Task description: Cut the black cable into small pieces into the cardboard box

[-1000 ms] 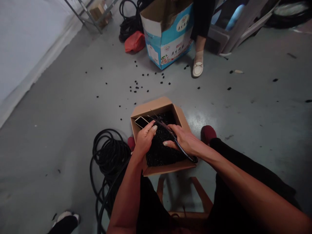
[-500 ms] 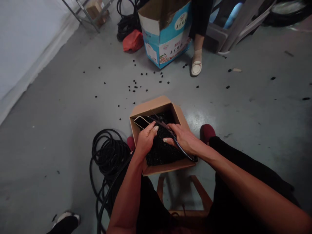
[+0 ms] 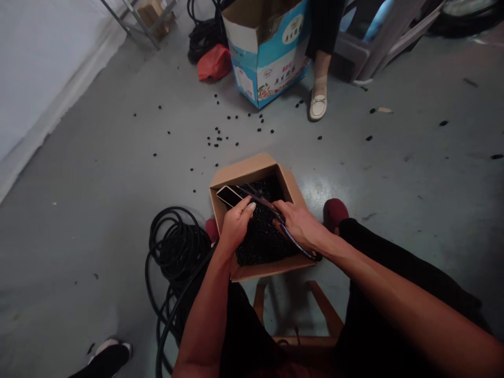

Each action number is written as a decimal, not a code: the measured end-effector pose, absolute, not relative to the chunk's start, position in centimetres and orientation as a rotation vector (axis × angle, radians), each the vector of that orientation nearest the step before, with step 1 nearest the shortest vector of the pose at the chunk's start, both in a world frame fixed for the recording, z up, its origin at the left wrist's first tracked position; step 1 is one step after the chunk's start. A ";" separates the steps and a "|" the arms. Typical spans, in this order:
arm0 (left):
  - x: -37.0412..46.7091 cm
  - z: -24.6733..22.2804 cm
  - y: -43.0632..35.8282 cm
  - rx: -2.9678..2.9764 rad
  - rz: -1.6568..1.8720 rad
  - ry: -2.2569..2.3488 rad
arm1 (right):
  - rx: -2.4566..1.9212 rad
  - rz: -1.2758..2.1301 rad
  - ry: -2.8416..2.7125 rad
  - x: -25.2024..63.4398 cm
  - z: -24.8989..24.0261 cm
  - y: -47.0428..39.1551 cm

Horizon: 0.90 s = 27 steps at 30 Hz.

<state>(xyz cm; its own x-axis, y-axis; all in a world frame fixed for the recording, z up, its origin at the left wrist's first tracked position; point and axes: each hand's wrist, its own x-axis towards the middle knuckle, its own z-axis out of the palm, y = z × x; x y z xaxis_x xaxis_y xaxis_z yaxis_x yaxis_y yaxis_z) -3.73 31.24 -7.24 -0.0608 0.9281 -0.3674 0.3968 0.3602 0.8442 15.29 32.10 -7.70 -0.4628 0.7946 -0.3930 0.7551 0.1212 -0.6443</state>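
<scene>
The right forearm enters from the person's right and runs inward on a long diagonal over the thigh; the left forearm rises more steeply, close to the left knee. Both hands converge above an open brown carton (image 3: pixel 248 170), which stands between the two lower legs and contains a mass of small black pieces (image 3: pixel 258 244).

Right hand (image 3: pixel 298 220): back of the hand up, fingers curled around the handles of a pair of scissors (image 3: pixel 260 200). The grip is closed. The blades point away from the person and to the left, passing just beside the left fingertips.

Left hand (image 3: pixel 233 223): wrist nearly straight, fingers bent, thumb and forefinger close together at the tips. From here I cannot tell whether they meet or hold anything.

A black rectangular object with a pale rim (image 3: pixel 229 196) sits at the carton's far left corner, near the left hand. A coil of black hose (image 3: pixel 177 252) lies on the floor (image 3: pixel 98 210) to the left.
</scene>
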 end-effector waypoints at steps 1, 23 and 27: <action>-3.7 -7.3 31.2 1.219 0.652 1.652 | -1.607 1.302 -2.310 15.2 -7.8 31.9; -2.8 -15.0 28.3 1.232 0.110 1.519 | -1.836 1.799 -2.179 15.9 -15.1 26.6; -2.8 -16.5 27.4 1.186 0.082 1.482 | -1.856 1.833 -2.211 16.1 -15.8 26.0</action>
